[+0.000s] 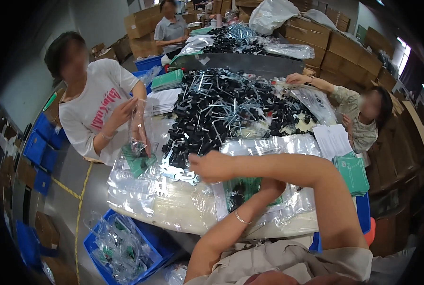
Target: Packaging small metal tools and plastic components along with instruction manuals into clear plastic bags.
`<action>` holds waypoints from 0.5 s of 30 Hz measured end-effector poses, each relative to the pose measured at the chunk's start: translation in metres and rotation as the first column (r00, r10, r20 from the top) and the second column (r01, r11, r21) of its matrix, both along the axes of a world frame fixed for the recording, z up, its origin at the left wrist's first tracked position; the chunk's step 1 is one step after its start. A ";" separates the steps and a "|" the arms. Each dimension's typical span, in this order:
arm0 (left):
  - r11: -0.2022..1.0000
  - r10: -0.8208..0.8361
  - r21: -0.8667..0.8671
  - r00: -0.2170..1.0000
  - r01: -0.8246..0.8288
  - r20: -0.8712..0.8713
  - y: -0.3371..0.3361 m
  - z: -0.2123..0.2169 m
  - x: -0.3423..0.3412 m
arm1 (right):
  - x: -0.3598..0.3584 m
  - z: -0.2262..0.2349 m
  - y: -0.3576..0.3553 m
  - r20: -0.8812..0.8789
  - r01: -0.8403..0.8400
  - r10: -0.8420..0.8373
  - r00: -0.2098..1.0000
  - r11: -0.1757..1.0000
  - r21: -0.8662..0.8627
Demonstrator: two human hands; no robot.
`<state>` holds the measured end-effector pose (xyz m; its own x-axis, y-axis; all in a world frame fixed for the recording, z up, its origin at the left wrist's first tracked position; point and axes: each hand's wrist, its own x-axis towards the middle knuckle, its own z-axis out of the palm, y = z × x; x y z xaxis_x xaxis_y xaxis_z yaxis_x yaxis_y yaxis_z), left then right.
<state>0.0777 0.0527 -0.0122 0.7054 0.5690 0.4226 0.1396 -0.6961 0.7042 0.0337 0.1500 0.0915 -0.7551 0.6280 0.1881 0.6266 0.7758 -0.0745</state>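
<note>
Right hand (212,165) reaches across to the flat metal wrenches (176,172) lying at the near edge of the black-and-silver parts pile (231,111), fingers curled onto them, while the left hand (268,186) is tucked under the right forearm on the clear bags (269,199), grip impossible to tell.

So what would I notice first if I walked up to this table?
Probably the big heap of black parts and shiny metal rods in the middle of the table. Next, the right hand reaching across to the flat silver metal pieces at the heap's near edge. The left hand rests on clear plastic bags, and a blue crate of filled bags sits below on the left.
</note>
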 end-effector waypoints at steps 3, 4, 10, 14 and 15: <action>0.990 -0.014 -0.142 0.999 0.020 0.042 -0.006 0.012 -0.010 | 0.071 0.017 0.031 -0.035 0.367 -0.366 0.930 0.925 0.099; 0.982 0.016 -0.188 0.985 0.017 0.170 -0.010 0.022 -0.011 | 0.103 0.020 0.039 -0.008 0.498 -0.503 0.864 0.853 0.155; 0.973 -0.048 -0.224 0.998 0.056 0.041 -0.018 0.030 -0.018 | 0.187 -0.013 0.074 -0.162 0.834 -0.825 0.542 0.552 -0.020; 0.966 -0.089 -0.235 0.993 0.106 0.083 -0.014 0.026 -0.015 | 0.193 -0.039 0.092 -0.181 0.823 -0.829 0.530 0.554 -0.125; 0.956 -0.102 -0.269 0.993 0.116 0.065 -0.014 0.029 -0.014 | 0.199 -0.037 0.098 -0.129 0.802 -0.809 0.573 0.586 -0.116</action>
